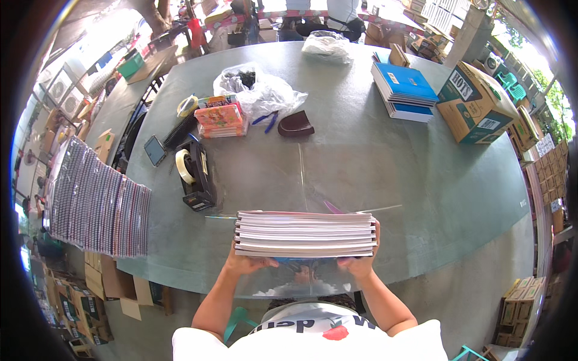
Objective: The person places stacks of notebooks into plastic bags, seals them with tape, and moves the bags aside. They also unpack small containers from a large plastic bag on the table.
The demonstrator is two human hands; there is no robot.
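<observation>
A thick stack of white-paged notebooks (pixel 304 236) is at the near side of the table, page edges toward me. My left hand (pixel 247 262) grips its left end, thumb along the lower front. My right hand (pixel 362 261) grips the right end in the same way. Some fingers of both hands are hidden behind the stack. A bit of blue shows under its lower edge. Just beyond the stack a slim purple object (pixel 331 207) is partly visible; I cannot make out its kind. Farther left stands a black tape dispenser (pixel 203 188) with a roll of tape (pixel 184 166).
Spiral-bound notebooks (pixel 99 198) are piled at the table's left edge, near a phone (pixel 155 150). Farther back are orange packs (pixel 220 122), a plastic bag (pixel 274 96), blue-handled pliers (pixel 270 122) and a dark brown object (pixel 295 124). Blue books (pixel 409 83) and a carton (pixel 475 108) stand back right.
</observation>
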